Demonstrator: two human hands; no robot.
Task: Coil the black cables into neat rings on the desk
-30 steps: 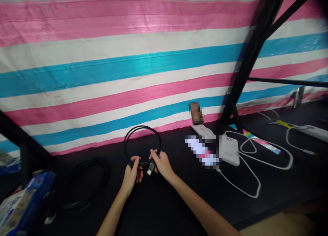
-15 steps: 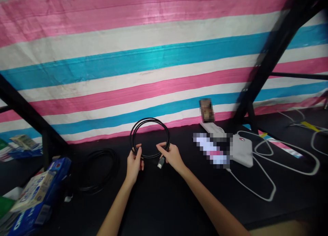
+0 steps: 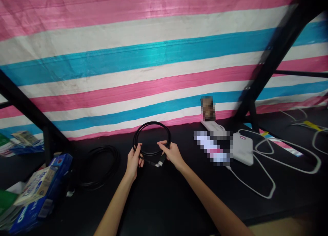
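Observation:
A black USB cable (image 3: 151, 123) is wound into a round coil, held up between both hands above the black table (image 3: 164, 201). My left hand (image 3: 133, 160) pinches the coil's left side between thumb and fingers. On the right side, my right hand (image 3: 172, 155) grips the coil close to a USB plug (image 3: 161, 160) that points down and inward. A second, smaller plug end (image 3: 155, 164) reaches from my left hand toward that plug; their tips lie close together. To the left, another black cable coil (image 3: 99, 167) lies on the table.
Blue boxes (image 3: 42, 198) and packets sit at the left. A white power bank (image 3: 242, 148) with white cables (image 3: 258, 193) and a blurred phone-like item (image 3: 212, 148) lie at the right. Black frame legs (image 3: 269, 65) stand on both sides, before a striped sheet (image 3: 153, 54).
The smaller plug end now shows between my hands, beside the USB plug. The coil appears slightly lower and a little to the right; both hands keep hold of it.

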